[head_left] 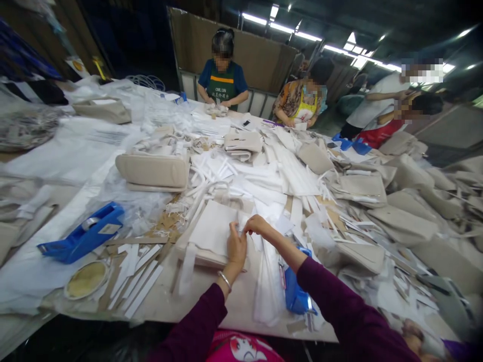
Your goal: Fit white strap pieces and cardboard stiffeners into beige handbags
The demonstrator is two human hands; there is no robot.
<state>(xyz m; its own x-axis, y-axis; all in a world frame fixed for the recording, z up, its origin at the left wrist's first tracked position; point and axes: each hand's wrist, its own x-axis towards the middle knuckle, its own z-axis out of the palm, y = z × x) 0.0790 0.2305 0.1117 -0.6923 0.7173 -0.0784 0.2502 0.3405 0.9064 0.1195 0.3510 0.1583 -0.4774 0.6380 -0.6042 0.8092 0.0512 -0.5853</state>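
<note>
A beige handbag (221,260) lies in front of me with a white foam sheet (210,229) over its upper face. A white strip (187,269) hangs off its left front corner. My left hand (237,245) is at the bag's right side, its fingers pinched on a bit of white wrapping (242,220). Just right of it, my right hand (258,225) has its fingers closed at the same wrapping, close to the left fingertips. Exactly how the wrapping sits between the fingers is hard to see.
A blue tape dispenser (85,234) stands at the left, another blue dispenser (297,286) beside my right forearm. A tape roll (86,279) and cut white strips (139,276) lie front left. Beige bags (153,171) and foam sheets (289,161) crowd the table. Several people work across it.
</note>
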